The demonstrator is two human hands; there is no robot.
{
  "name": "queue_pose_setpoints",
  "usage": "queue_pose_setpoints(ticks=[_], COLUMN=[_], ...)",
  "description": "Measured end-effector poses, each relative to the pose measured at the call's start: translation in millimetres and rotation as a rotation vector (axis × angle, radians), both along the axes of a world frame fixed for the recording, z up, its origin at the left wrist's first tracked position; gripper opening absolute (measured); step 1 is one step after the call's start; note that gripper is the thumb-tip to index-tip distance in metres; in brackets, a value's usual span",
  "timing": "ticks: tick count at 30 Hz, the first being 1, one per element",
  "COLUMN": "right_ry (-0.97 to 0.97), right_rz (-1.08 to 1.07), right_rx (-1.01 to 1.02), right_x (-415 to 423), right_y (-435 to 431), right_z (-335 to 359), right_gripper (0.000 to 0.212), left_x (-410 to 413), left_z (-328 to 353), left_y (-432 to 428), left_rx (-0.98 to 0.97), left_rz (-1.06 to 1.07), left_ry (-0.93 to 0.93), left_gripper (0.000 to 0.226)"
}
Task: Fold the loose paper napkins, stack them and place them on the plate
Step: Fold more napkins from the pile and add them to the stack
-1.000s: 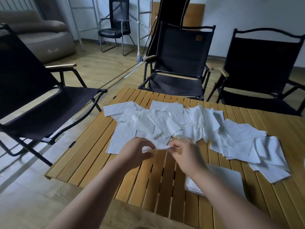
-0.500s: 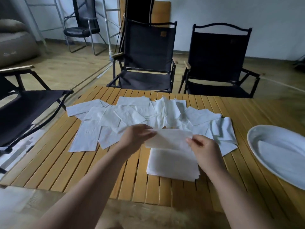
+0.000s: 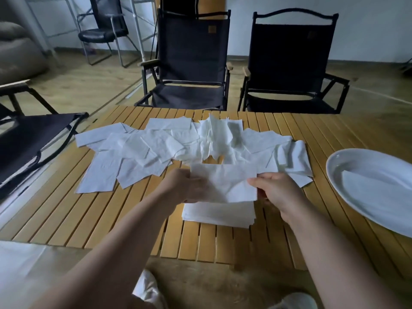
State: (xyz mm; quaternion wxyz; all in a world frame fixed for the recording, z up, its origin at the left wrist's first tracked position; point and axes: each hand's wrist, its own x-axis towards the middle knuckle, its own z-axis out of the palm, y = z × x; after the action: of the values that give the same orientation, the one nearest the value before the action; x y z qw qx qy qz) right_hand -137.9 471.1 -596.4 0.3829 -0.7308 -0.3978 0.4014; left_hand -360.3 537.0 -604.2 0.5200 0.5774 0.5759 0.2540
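I hold one white paper napkin flat between both hands, just above a stack of folded napkins on the slatted wooden table. My left hand grips its left edge and my right hand pinches its right edge. Several loose napkins lie spread in an overlapping pile across the middle of the table behind my hands. A white oval plate sits at the right edge with a folded napkin lying in it.
Two black folding chairs stand beyond the far side of the table, and another at the left. My shoes show on the floor below the near table edge. A grey sofa is at the far left.
My view swung to the right, bringing the plate into sight. The napkin went from pinched small to spread wide between both hands, and it now hovers lower over the folded stack.
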Motion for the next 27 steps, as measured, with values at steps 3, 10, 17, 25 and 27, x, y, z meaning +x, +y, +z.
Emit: queue_pose_setpoints(ticks=[3,10,17,25,27], right_ry=[-0.095,-0.286,-0.353,-0.403,-0.423], right_rz=[0.048,0.157,0.191,0.203,0.2], right_rx=[-0.065,-0.15,-0.218,-0.259,-0.26], right_x=[4.9,-1.7,1.2,3.5,2.2], right_y=[1.3,6.5,10.5,10.3,10.9], right_z=[-2.2,5.2,6.2,-2.9,-5.2], right_gripper=[0.012,0.025,0.015,0.014,0.018], left_x=[-3.4,-10.2,-20.5,-21.9,-20.3], left_z=[-1.8,-13.1,-16.1,-23.7,-25.2], left_y=[1.2,5.2,20.8,26.9,28.4], left_rx=[0.001,0.132,0.169,0.202,0.189], left_rz=[-0.004,-0.095,-0.207,-0.287,-0.3], left_ry=[-0.015,0.179,0.226,0.358,0.389], left_gripper=[0.01,0.013,0.009,0.013,0.017])
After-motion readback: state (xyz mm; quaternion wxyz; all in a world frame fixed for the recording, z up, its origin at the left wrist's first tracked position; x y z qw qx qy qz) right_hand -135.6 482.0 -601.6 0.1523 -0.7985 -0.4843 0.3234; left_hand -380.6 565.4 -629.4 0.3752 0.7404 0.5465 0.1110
